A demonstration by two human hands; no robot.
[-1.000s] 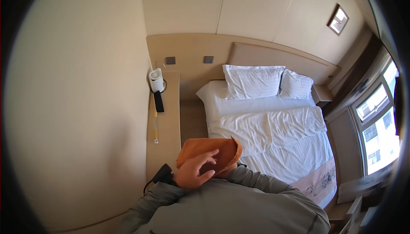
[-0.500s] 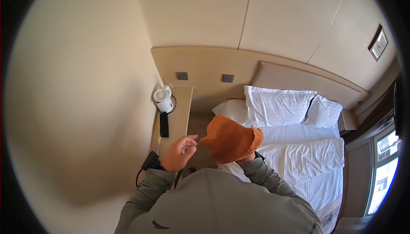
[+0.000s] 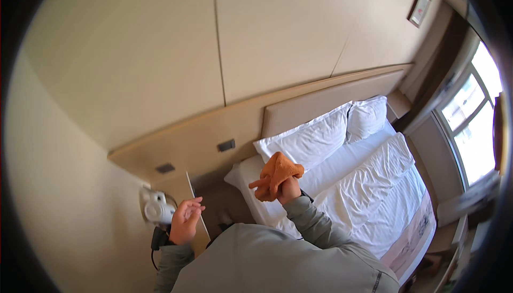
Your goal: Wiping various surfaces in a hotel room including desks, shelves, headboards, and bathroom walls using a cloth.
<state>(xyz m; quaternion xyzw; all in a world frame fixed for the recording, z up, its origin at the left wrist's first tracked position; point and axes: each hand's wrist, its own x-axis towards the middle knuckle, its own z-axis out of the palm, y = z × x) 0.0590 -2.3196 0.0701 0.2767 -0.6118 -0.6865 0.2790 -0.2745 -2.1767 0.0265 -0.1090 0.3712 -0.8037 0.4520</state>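
An orange terry cloth [image 3: 278, 175] is draped and bunched over the fingers of my right hand [image 3: 290, 189], in front of the bed. The cloth hides most of those fingers, and one narrow end of it sticks out to the left. My left hand [image 3: 186, 220] is held in the air with nothing in it, its fingers loosely bent and apart. It is nearest to a white electric kettle [image 3: 156, 207] on a narrow wooden counter [image 3: 199, 234] by the left wall. A black device is strapped at my left wrist.
A bed with white pillows [image 3: 312, 137] and a rumpled white quilt [image 3: 368, 186] lies to the right, against a padded headboard [image 3: 326, 100]. Dark wall sockets [image 3: 226, 145] sit in the wood panel. A window [image 3: 470, 111] and brown curtain [image 3: 441, 58] are at far right.
My view has turned toward the right, bringing more of the bed and window in. The cloth, spread wide over my right hand before, is now more bunched. My hands have moved farther apart.
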